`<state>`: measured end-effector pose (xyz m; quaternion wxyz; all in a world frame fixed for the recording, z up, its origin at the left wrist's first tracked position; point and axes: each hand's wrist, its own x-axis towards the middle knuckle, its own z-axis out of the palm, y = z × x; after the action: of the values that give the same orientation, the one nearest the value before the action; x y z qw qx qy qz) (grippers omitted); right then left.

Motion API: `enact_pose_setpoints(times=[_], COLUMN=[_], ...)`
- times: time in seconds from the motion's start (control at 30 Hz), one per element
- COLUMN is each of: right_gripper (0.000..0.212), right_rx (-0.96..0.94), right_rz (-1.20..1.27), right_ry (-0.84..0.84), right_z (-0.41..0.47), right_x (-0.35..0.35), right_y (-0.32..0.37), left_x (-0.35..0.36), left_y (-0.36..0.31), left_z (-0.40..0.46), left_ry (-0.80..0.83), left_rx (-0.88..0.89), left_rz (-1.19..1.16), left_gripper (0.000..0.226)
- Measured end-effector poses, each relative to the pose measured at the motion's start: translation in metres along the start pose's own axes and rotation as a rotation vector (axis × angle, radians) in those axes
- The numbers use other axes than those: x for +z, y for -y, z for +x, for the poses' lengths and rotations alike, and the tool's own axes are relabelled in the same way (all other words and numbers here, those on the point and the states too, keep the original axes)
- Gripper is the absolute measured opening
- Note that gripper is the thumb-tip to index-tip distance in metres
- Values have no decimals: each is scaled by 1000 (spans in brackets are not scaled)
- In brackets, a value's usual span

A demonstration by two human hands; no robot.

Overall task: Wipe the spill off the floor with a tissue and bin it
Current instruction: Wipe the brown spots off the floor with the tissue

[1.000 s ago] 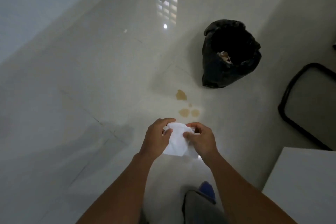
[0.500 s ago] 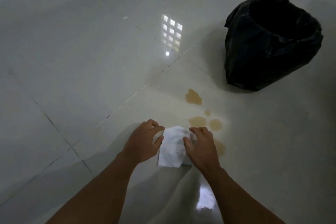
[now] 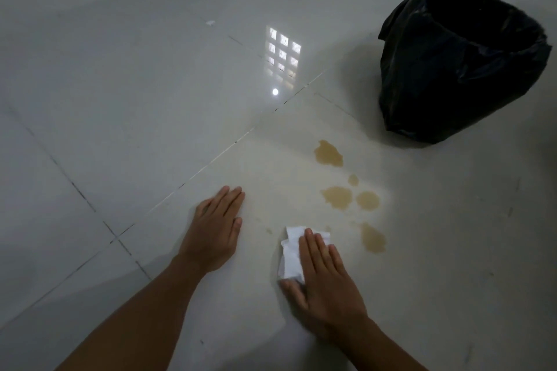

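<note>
A brown spill lies on the pale floor tiles as several patches: one far patch (image 3: 328, 153), a pair in the middle (image 3: 337, 196), and a near streak (image 3: 373, 237). My right hand (image 3: 324, 283) presses a folded white tissue (image 3: 291, 256) flat onto the floor, just left of the near streak, with the thumb hooked round the tissue's near edge. My left hand (image 3: 215, 227) rests flat on the tile, holding nothing. A bin lined with a black bag (image 3: 452, 63) stands at the upper right, beyond the spill.
A small white scrap (image 3: 210, 22) lies on the floor far back. A window reflection (image 3: 281, 54) shines on the glossy tiles. A wall base runs along the top left.
Both hands held the tissue in the air; now my left hand has let go and lies flat on the floor. My right hand has pressed the tissue down. The camera has dropped closer.
</note>
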<state>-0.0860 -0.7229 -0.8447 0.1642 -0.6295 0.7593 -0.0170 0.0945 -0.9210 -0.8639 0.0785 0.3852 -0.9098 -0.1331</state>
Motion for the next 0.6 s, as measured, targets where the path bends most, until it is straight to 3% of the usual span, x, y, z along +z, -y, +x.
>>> enact_pose_setpoints(times=[0.2,0.37,0.47,0.6], right_gripper=[106,94,80,75], right_rx=[280,-58,-46,-91], right_rz=[172,40,-6,75], right_ry=[-116,-102,-143,-31], right_z=[69,18,7,1], right_x=[-4,11,11,23], right_y=[31,36,18,38], left_x=[3,2,2,4], left_y=[3,4,3,4], left_z=[3,4,4,4], left_ry=[-36,-54,-48,-56], left_rx=[27,25,24,19], left_rz=[-15,-43,-36,-20], left_gripper=[53,54,55,55])
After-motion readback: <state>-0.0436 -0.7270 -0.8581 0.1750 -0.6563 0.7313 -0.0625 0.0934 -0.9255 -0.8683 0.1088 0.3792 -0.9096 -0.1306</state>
